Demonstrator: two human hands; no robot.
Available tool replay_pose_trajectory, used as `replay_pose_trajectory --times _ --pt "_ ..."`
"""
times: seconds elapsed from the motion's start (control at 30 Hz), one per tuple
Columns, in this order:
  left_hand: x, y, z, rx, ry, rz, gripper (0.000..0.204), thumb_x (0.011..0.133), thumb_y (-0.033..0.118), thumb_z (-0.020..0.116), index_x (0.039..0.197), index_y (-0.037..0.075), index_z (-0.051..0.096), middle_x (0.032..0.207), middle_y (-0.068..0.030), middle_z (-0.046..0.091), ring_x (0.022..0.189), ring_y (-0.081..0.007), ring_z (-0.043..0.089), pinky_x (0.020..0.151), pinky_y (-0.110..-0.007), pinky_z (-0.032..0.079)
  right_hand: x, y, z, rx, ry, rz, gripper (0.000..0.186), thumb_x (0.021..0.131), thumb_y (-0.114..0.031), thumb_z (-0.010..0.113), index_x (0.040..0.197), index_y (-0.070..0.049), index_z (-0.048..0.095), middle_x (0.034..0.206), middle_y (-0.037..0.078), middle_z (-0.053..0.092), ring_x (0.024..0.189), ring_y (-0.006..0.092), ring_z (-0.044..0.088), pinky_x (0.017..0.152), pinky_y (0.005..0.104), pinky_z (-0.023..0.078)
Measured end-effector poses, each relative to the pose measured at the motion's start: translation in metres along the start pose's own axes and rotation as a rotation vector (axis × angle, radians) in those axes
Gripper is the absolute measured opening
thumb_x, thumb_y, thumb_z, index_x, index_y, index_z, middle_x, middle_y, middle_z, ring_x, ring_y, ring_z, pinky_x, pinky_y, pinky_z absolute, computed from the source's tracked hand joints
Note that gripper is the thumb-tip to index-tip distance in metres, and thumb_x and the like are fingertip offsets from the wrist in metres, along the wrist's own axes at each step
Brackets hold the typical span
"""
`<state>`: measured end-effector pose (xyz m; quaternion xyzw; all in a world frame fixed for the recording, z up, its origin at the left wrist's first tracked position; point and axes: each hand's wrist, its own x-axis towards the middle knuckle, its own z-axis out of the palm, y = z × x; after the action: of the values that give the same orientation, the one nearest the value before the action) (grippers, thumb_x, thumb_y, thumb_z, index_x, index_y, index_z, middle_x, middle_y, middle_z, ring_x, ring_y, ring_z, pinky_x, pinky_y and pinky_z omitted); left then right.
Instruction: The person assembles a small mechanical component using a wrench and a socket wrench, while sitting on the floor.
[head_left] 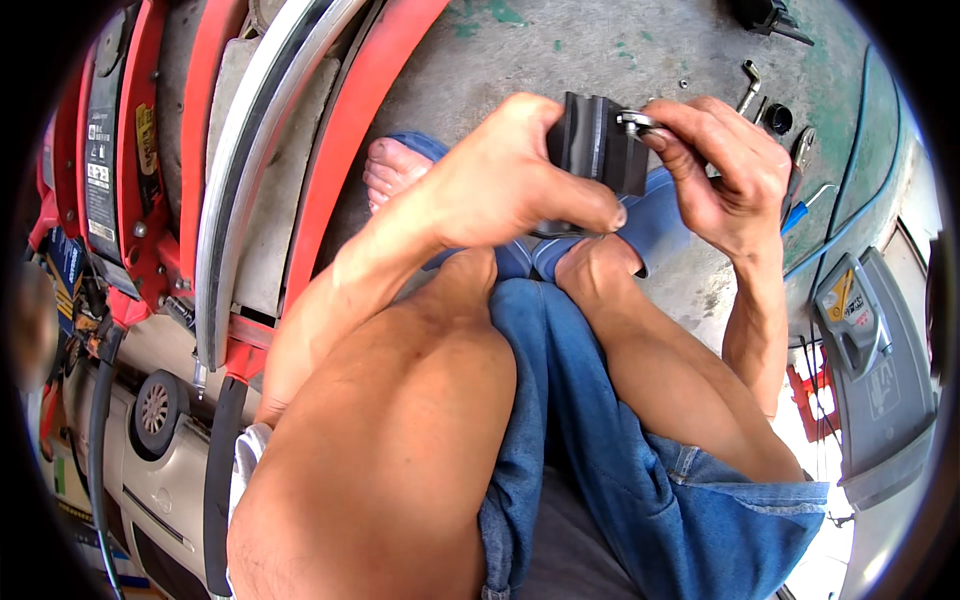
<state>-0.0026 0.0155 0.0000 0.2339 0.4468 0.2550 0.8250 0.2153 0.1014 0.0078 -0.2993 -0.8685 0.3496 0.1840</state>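
Observation:
Above my feet, my left hand is wrapped around a black block-shaped part with a ribbed side, its thumb along the near edge. My right hand pinches a small shiny metal piece, rounded at the end, between thumb and fingers. That piece sits at the upper right corner of the black part and appears to touch it; whether it is a bolt or a ring is too small to tell. My fingers behind the black part are hidden.
A large red metal frame stands close on my left. On the concrete floor at the right lie a wrench, a black socket, a small nut and a blue-handled tool. Beyond them run a blue hose and a grey case.

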Motion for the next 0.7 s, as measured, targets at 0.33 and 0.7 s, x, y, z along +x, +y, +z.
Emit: replay_pose_trajectory --times 0.33,0.7 --pt "-0.005 0.013 0.015 0.059 0.088 0.074 0.031 0.074 0.008 0.082 0.1 -0.002 0.07 0.085 -0.0022 0.07 0.08 -0.0086 0.061 0.074 -0.029 0.052 -0.007 -0.005 -0.009 -0.037 0.033 0.064 0.019 0.084 0.0 0.08 0.102 -0.005 0.076 0.073 0.008 0.063 0.061 0.0203 0.061 0.054 0.0316 0.046" --pt "-0.01 0.018 0.017 0.525 0.32 0.141 0.032 0.071 0.013 0.081 0.098 -0.002 0.071 0.08 -0.009 0.071 0.074 -0.0136 0.063 0.071 -0.034 0.054 0.0 -0.032 -0.013 -0.415 0.018 -0.029 0.029 0.076 -0.002 0.08 0.103 -0.01 0.074 0.075 0.005 0.059 0.065 0.0225 0.062 0.056 0.0354 0.05"
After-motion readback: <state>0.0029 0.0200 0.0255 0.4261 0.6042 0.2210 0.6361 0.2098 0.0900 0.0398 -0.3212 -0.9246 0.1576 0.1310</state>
